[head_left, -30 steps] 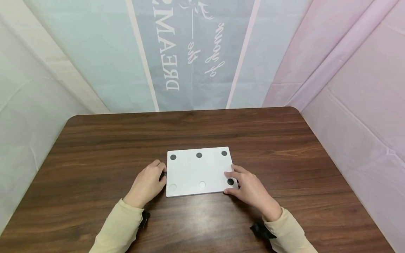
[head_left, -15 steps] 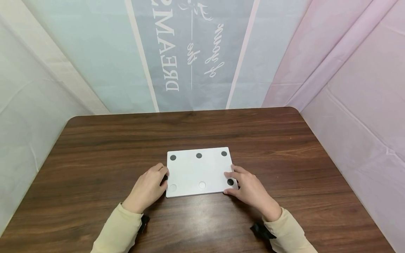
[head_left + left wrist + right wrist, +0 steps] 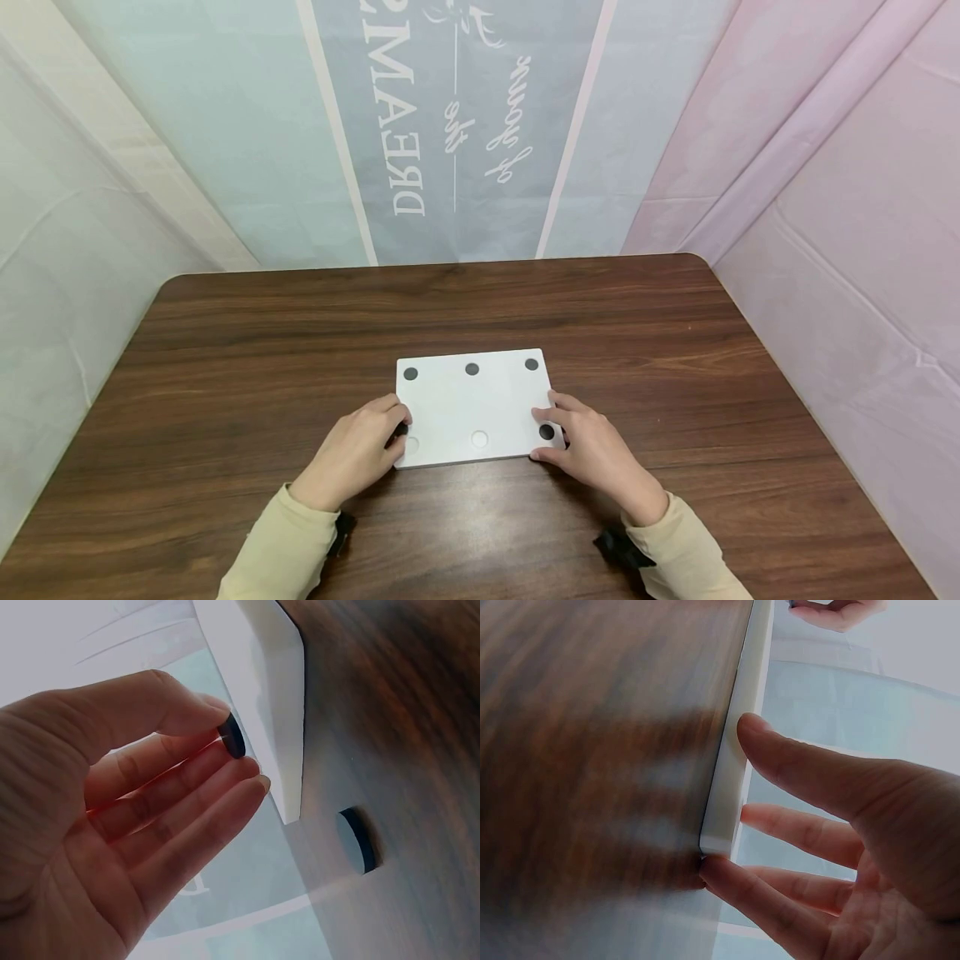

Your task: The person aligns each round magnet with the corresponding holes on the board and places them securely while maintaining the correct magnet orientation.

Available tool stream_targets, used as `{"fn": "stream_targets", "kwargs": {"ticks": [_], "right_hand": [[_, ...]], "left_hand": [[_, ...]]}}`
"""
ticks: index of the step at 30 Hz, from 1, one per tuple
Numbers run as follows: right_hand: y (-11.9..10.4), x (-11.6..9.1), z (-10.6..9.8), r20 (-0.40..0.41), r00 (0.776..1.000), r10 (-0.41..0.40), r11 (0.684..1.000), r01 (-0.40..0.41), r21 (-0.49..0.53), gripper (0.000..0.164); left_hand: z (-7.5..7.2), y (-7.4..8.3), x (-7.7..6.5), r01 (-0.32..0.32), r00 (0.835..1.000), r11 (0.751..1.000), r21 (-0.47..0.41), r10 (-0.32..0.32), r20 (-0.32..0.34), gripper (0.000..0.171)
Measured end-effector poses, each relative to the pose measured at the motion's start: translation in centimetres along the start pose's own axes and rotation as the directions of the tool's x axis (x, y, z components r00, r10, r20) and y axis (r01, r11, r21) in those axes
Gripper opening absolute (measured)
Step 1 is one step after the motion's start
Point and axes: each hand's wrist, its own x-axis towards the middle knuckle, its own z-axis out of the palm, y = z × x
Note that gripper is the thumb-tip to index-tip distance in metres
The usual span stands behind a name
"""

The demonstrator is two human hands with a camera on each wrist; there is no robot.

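Note:
A white rectangular board (image 3: 472,404) lies flat on the table. Black discs sit in its three far round recesses and in the near right one (image 3: 547,432); the near middle recess (image 3: 479,438) shows white, as does the near left one beside my fingers. My left hand (image 3: 356,450) pinches a small black disc (image 3: 234,737) between thumb and fingers, close over the board's near left corner. My right hand (image 3: 596,450) grips the near right corner, its thumb (image 3: 761,731) against the front edge and other fingers on the top and right side.
Another black disc (image 3: 356,840) is on the table beside the board's left end, hidden behind the left hand in the head view. The brown wooden table (image 3: 262,333) is enclosed by pale fabric at the back and sides.
My left hand has moved right, from beside the board's left edge to over its near left corner, carrying the black disc. The right hand and the board have stayed put.

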Motion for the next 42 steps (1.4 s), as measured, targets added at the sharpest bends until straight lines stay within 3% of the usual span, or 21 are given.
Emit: {"fn": "stream_targets", "kwargs": {"ticks": [25, 42], "right_hand": [[-0.01, -0.03, -0.03, 0.0, 1.0, -0.002, 1.0, 0.002, -0.003, 0.05], [0.04, 0.01, -0.02, 0.004, 1.0, 0.004, 1.0, -0.004, -0.001, 0.05]], "left_hand": [[0.48, 0.16, -0.32, -0.097, 0.995, 0.995, -0.037, 0.098, 0.022, 0.014], [0.63, 0.3, -0.4, -0.095, 0.995, 0.995, -0.038, 0.096, 0.025, 0.013]]}}
